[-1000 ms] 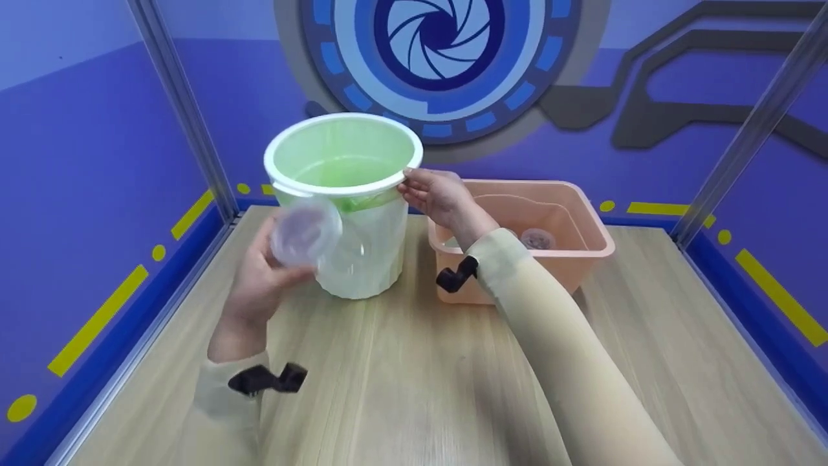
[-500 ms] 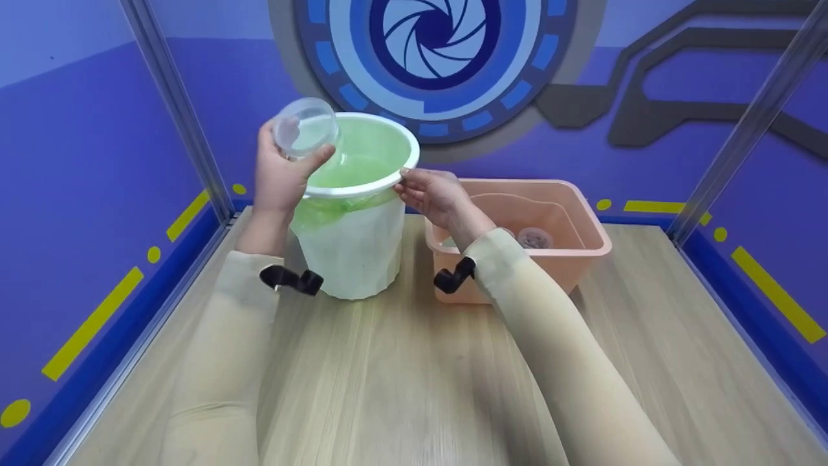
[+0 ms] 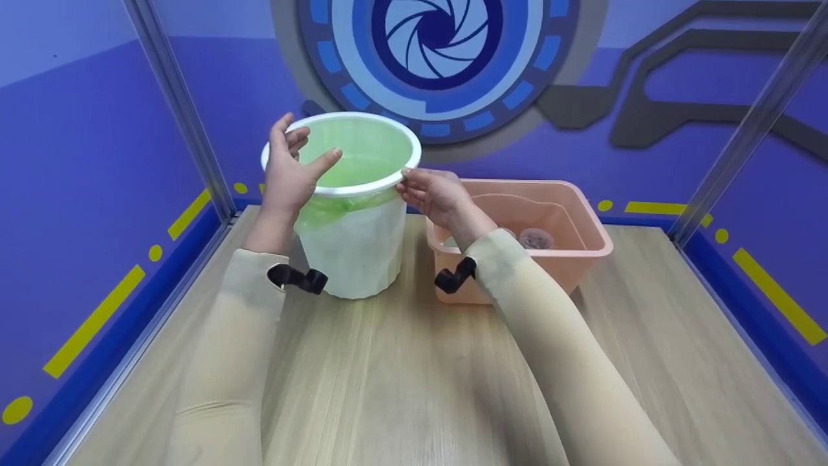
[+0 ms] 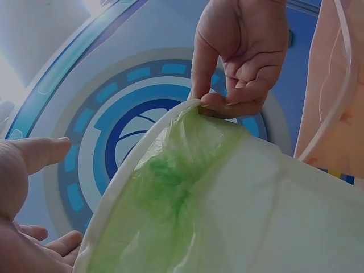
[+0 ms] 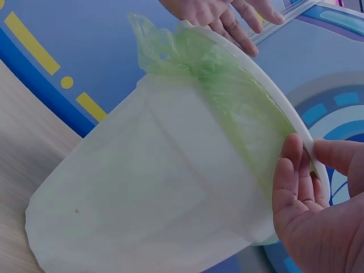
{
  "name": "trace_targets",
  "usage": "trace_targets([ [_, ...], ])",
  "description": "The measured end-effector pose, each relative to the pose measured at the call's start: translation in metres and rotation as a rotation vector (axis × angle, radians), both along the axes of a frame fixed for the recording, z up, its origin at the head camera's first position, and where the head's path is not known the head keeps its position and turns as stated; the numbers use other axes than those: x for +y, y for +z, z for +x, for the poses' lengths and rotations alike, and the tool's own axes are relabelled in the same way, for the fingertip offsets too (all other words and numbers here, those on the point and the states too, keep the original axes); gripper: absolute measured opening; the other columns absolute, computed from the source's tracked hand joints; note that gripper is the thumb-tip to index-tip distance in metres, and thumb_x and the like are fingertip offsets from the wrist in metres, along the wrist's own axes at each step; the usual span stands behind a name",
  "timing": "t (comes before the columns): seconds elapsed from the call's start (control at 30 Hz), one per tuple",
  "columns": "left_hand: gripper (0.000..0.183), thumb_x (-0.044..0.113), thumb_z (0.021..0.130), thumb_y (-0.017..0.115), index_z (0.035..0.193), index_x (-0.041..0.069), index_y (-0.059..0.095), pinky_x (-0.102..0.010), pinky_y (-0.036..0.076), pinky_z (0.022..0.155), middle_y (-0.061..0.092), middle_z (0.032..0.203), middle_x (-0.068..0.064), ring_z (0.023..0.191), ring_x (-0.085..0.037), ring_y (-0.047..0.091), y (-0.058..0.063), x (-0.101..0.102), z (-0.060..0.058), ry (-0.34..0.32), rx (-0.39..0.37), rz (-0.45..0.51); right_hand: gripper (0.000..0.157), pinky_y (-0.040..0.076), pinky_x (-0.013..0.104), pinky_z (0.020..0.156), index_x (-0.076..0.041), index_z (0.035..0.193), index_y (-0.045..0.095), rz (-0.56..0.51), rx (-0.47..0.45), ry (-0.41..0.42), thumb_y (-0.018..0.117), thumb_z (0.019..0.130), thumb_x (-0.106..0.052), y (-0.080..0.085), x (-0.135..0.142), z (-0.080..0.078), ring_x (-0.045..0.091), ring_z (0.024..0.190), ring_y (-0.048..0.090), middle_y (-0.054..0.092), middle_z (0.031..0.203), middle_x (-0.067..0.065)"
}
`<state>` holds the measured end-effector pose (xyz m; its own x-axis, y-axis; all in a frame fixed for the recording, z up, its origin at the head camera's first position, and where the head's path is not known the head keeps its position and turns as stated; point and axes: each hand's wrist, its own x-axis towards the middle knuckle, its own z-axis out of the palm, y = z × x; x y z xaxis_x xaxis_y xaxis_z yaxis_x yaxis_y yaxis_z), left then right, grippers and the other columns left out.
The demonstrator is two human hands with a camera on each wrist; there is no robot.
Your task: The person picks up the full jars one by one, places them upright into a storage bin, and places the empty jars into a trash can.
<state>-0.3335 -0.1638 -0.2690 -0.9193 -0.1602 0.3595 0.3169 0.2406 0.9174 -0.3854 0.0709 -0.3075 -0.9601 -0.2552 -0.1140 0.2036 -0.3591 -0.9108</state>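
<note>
A white trash bin (image 3: 352, 259) stands on the table, lined with a pale green bag (image 3: 375, 145) folded over its rim. My left hand (image 3: 289, 178) is over the bin's left rim, thumb and fingers spread, with nothing between them. In the right wrist view the left hand (image 5: 222, 14) shows beyond the bag's bunched edge. My right hand (image 3: 440, 197) pinches the bin's rim at the right, thumb on top and fingers beneath, as the left wrist view of the right hand (image 4: 242, 62) confirms. The clear plastic cup seen earlier is out of sight.
A pink plastic tub (image 3: 588, 265) stands right of the bin, partly behind my right forearm. Inside it lies a small clear cup (image 3: 537, 239) with dark contents, and another clear piece shows beside it. Blue panels with metal posts (image 3: 184, 110) enclose the wooden table (image 3: 388, 375).
My left hand rose with the clear plastic cup to the bin's opening, then let it go, and its fingers spread. The right hand kept its pinch on the rim.
</note>
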Motion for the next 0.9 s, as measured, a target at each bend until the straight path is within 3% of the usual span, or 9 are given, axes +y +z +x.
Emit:
trace_targets([
  [0.27,0.092,0.024,0.092,0.077,0.162,0.009,0.019,-0.032,0.023,0.132,0.041,0.159,-0.014,0.152,-0.025,0.036,-0.002,0.002,0.0,0.003,0.037,0.0,0.016,0.064,0.021,0.071,0.003,0.112,0.066,-0.002,0.008,-0.001,0.063,0.102,-0.008,0.0,0.001,-0.001,0.013,0.073,0.071,0.072,0.083,0.007],
  [0.63,0.087,0.023,0.093,0.075,0.16,0.007,0.022,-0.035,0.023,0.133,0.044,0.155,-0.015,0.15,-0.026,0.038,-0.006,0.003,0.0,-0.007,0.078,0.04,0.019,0.064,0.021,0.07,0.004,0.115,0.066,-0.015,0.002,-0.021,0.063,0.102,-0.008,-0.001,0.0,0.0,0.013,0.072,0.071,0.072,0.082,0.007],
  [0.77,0.076,0.018,0.097,0.071,0.158,0.004,0.028,-0.037,0.03,0.13,0.048,0.151,-0.019,0.145,-0.029,0.043,-0.011,0.003,-0.001,-0.001,0.137,0.146,0.024,0.064,0.022,0.077,0.003,0.122,0.065,-0.04,-0.013,-0.014,0.063,0.102,-0.009,-0.002,0.004,0.004,0.014,0.078,0.072,0.074,0.087,0.007],
  [0.9,0.065,0.014,0.099,0.066,0.154,0.003,0.035,-0.036,0.041,0.123,0.053,0.145,-0.02,0.137,-0.029,0.051,-0.021,0.004,0.009,0.014,0.241,0.326,0.041,0.063,0.025,0.092,-0.002,0.141,0.054,-0.065,0.003,0.026,0.06,0.105,-0.02,-0.003,0.022,0.016,0.02,0.101,0.072,0.074,0.115,0.01],
])
